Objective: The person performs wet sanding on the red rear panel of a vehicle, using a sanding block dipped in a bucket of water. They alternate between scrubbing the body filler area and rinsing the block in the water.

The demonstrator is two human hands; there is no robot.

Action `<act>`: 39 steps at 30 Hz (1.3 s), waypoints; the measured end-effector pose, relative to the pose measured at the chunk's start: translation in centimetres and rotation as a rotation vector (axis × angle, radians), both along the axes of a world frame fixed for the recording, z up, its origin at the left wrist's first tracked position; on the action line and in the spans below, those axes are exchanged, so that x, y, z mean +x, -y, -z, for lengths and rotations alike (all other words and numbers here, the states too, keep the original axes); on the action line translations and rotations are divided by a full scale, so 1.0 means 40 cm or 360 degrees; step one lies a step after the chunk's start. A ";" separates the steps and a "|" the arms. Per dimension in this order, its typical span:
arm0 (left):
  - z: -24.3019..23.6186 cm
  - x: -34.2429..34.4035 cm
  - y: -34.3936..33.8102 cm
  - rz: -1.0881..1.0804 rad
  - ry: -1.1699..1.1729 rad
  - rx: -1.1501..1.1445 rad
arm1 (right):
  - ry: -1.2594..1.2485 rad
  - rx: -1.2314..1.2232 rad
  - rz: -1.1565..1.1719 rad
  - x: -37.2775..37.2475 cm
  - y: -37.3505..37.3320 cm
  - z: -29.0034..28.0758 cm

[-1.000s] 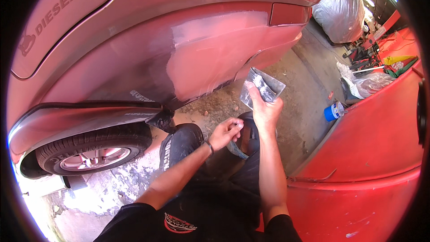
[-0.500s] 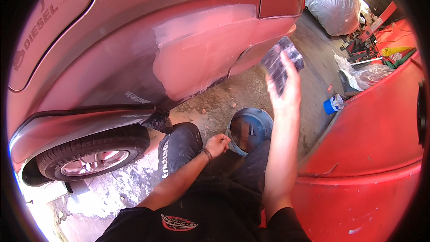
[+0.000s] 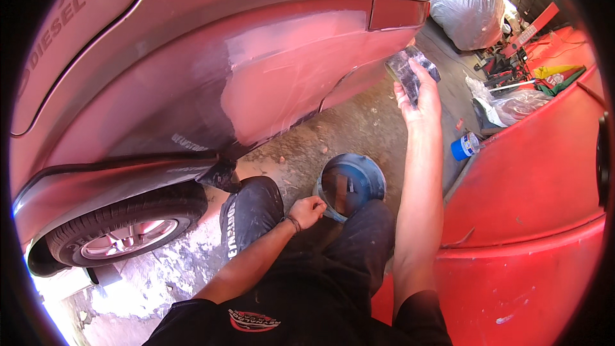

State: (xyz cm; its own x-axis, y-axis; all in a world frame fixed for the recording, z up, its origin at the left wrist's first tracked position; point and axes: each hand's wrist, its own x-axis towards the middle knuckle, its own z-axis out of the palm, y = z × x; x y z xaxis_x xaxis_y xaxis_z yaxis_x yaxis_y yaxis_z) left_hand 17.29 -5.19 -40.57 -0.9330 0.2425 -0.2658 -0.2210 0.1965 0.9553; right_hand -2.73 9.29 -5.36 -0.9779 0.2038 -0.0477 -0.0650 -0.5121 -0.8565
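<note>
Clock read from mid-view. At 2 o'clock, my right hand (image 3: 421, 97) has thumb and fingers clamped round a dark grey, flat rectangular pad streaked with white (image 3: 402, 72); I cannot tell from here whether it meets the car. My left hand (image 3: 307, 212), 6 o'clock, is loosely curled just beside a round blue bucket (image 3: 369, 182); cannot tell if its fingertips pinch anything. A brown straight-edged piece (image 3: 341, 193) shows inside.

Surface: curved, glossy reddish car panel (image 3: 173, 93) from 9 to 1. At 12, a matte pink patch (image 3: 282, 90), paler along its top, ragged at its left edge. Black tyre with silver rim (image 3: 122, 238) at 8.

Room: gritty grey-brown concrete floor (image 3: 365, 120), white-spattered at 8. Silvery plastic-wrapped bulk (image 3: 471, 9) between 1 and 2. Small blue-and-white can (image 3: 462, 147) at 3, near a large red panel (image 3: 522, 186).
</note>
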 end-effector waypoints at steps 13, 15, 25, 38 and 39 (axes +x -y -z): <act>-0.022 -0.004 -0.050 0.0099 -0.0246 -0.0091 | 0.0195 0.0267 -0.0061 0.047 0.009 -0.037; -0.018 -0.008 -0.049 0.0137 -0.0217 -0.0119 | 0.0200 0.0265 -0.0056 0.112 0.069 -0.049; 0.045 -0.001 -0.037 0.0195 -0.0351 -0.0382 | 0.0233 0.0365 -0.0019 0.080 -0.089 -0.044; 0.029 -0.007 -0.018 0.0000 -0.0276 -0.0222 | 0.0216 0.0906 -0.0015 -0.080 -0.107 -0.108; 0.027 -0.007 -0.020 0.0005 -0.0303 -0.0213 | 0.0212 0.0905 -0.0019 -0.085 -0.111 -0.106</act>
